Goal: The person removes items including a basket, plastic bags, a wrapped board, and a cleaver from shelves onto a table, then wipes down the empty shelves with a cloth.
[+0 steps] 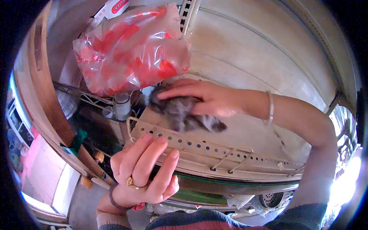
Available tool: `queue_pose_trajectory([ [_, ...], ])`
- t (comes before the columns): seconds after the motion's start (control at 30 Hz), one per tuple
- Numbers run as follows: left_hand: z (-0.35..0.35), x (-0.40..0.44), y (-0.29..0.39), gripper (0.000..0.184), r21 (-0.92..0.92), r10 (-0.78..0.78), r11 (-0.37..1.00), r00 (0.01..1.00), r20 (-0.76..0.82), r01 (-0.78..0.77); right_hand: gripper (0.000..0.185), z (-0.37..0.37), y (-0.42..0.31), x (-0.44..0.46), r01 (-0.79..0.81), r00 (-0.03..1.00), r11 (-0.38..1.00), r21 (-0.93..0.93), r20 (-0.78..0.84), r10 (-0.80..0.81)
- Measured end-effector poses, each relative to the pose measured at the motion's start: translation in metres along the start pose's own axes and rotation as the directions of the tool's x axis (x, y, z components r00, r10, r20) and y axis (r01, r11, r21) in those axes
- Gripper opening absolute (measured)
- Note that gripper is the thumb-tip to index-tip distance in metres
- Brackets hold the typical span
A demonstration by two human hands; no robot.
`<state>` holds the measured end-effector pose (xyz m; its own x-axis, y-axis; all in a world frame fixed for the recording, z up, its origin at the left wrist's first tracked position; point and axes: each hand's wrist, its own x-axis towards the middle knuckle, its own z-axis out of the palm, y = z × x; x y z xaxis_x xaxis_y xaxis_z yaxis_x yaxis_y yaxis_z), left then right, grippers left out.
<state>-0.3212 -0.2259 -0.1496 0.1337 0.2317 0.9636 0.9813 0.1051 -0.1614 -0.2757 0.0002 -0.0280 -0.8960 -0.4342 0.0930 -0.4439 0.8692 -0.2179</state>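
Observation:
My right hand point(203, 97) reaches in from the right and lies over a crumpled dark grey and white cloth point(178, 115), fingers spread across its top. The cloth is slightly blurred and rests on a pale metal shelf point(264, 142); part of it is hidden under my palm. Lower left, my left hand point(147, 170) is raised in front of the shelf's perforated front edge. Its fingers are loosely bent and apart, with nothing in them. A gold ring is on one finger.
A clear plastic bag with red patterns point(132, 53) stands behind the cloth, and a white box point(111, 9) is at the back. A grey can point(122, 106) sits left of the shelf. Wire guards point(232, 159) rise from the front edge. A wooden frame point(50, 88) borders the left.

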Motion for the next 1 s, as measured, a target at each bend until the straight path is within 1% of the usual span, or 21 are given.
queue_pose_trajectory([
  [0.07, -0.001, 0.000, 0.001, 0.032, -0.003, -0.002, 1.000, 1.000, 0.005, 0.002, 0.071, -0.003, -0.004, -0.021, -0.034, 0.998, 0.973, 0.226, -0.045, 0.045],
  [0.1, -0.001, 0.000, 0.001, 0.032, 0.000, -0.004, 1.000, 1.000, 0.004, 0.004, 0.070, -0.008, 0.003, -0.033, -0.130, 0.991, 0.990, 0.062, -0.015, 0.131],
  [0.13, -0.001, 0.000, 0.001, 0.032, 0.002, -0.004, 1.000, 1.000, 0.004, 0.004, 0.069, -0.013, 0.013, -0.039, -0.220, 0.975, 0.970, -0.105, -0.001, 0.221],
  [0.17, -0.001, 0.000, 0.001, 0.032, 0.003, -0.004, 1.000, 1.000, 0.001, 0.004, 0.068, -0.020, 0.021, -0.035, -0.408, 0.907, 0.896, -0.177, 0.030, 0.419],
  [0.2, -0.001, 0.000, 0.001, 0.032, 0.005, -0.004, 1.000, 1.000, -0.003, 0.004, 0.066, -0.027, 0.028, -0.031, -0.573, 0.798, 0.780, -0.252, 0.045, 0.601],
  [0.27, -0.001, -0.001, 0.000, 0.032, 0.010, -0.002, 1.000, 1.000, -0.006, 0.002, 0.063, -0.023, 0.047, -0.010, -0.652, 0.749, 0.719, -0.240, -0.055, 0.661],
  [0.33, -0.003, -0.003, 0.000, 0.032, 0.005, -0.005, 1.000, 1.000, 0.005, 0.005, 0.063, -0.007, 0.070, 0.010, -0.431, 0.901, 0.878, -0.207, -0.049, 0.430],
  [0.37, -0.001, -0.003, 0.000, 0.032, 0.000, -0.007, 1.000, 1.000, 0.012, 0.007, 0.062, -0.001, 0.076, 0.019, -0.308, 0.951, 0.932, -0.190, -0.049, 0.304],
  [0.43, 0.000, -0.003, 0.000, 0.031, -0.003, -0.009, 1.000, 1.000, -0.003, 0.009, 0.062, 0.003, 0.015, 0.028, -0.247, 0.969, 0.961, -0.127, -0.002, 0.249],
  [0.47, 0.001, -0.002, 0.001, 0.031, -0.007, -0.011, 1.000, 1.000, -0.010, 0.011, 0.062, 0.009, -0.005, 0.019, -0.102, 0.995, 0.987, -0.125, -0.010, 0.101],
  [0.5, 0.003, -0.002, 0.000, 0.031, -0.014, -0.007, 1.000, 1.000, -0.013, 0.007, 0.062, 0.012, -0.015, 0.010, 0.047, 0.999, 0.991, -0.124, -0.019, -0.049],
  [0.6, 0.004, -0.004, -0.001, 0.032, -0.023, -0.013, 1.000, 1.000, -0.023, 0.012, 0.062, -0.001, -0.015, -0.017, 0.084, 0.995, 0.994, -0.064, 0.053, -0.081],
  [0.67, 0.003, -0.002, 0.000, 0.032, -0.020, -0.017, 1.000, 1.000, -0.016, 0.017, 0.062, 0.001, 0.029, -0.026, -0.099, 0.991, 0.972, -0.211, -0.109, 0.078],
  [0.7, 0.003, -0.003, 0.000, 0.031, -0.014, -0.013, 1.000, 1.000, -0.016, 0.013, 0.062, -0.010, 0.030, -0.012, -0.324, 0.946, 0.918, -0.229, -0.053, 0.321],
  [0.73, 0.003, -0.003, -0.001, 0.031, -0.007, -0.009, 1.000, 1.000, -0.015, 0.009, 0.063, -0.015, 0.029, 0.003, -0.526, 0.839, 0.810, -0.258, -0.004, 0.543],
  [0.8, 0.001, -0.002, -0.002, 0.031, 0.016, 0.002, 1.000, 1.000, -0.011, -0.002, 0.063, -0.002, 0.032, 0.019, -0.265, 0.964, 0.945, -0.193, -0.042, 0.262],
  [0.83, 0.001, -0.002, -0.001, 0.031, 0.023, 0.004, 1.000, 1.000, -0.002, -0.004, 0.063, 0.005, 0.034, 0.022, -0.120, 0.992, 0.980, -0.161, -0.065, 0.111],
  [0.9, 0.001, -0.002, -0.001, 0.032, 0.016, 0.003, 1.000, 1.000, 0.006, -0.003, 0.057, 0.020, -0.006, 0.015, 0.116, 0.983, 0.981, -0.156, -0.122, -0.135],
  [1.0, 0.002, -0.003, -0.001, 0.034, -0.007, 0.027, 1.000, 1.000, 0.009, -0.027, 0.063, 0.008, -0.025, -0.022, 0.222, 0.975, 0.974, -0.034, 0.012, -0.222],
])
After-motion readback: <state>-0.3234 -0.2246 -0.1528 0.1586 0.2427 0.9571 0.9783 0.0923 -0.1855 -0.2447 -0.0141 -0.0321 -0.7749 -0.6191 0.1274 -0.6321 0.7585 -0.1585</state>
